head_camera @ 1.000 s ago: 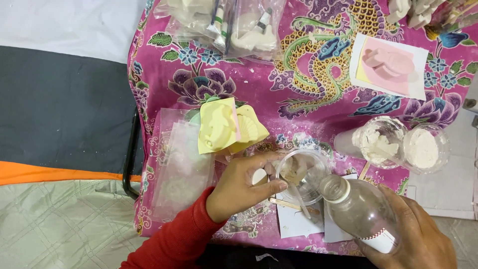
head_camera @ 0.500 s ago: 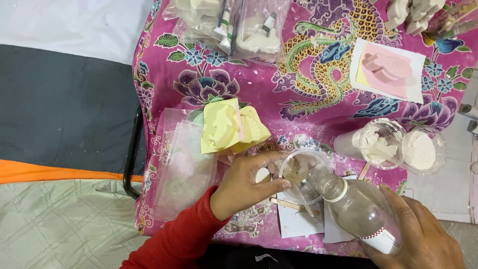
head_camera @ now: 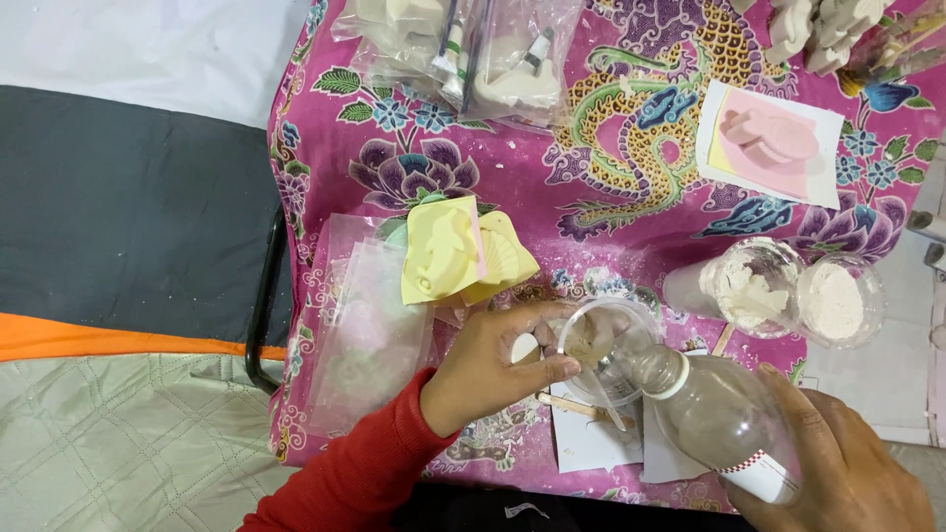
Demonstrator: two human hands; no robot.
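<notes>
One cam only, worn on the person's head, looking almost straight down. It sits close over the near edge of the table (head_camera: 325,128), so the pink cloth (head_camera: 631,207) fills most of the frame. The far side of the table runs off the top, w/ the bags (head_camera: 463,49) cut by the edge. Left hand (head_camera: 493,365) and right hand (head_camera: 847,463) come in from the bottom, the right one cropped at the corner. Left third of the frame shows floor (head_camera: 108,433) beside the table. No 2nd view, so nothing is shared.
</notes>
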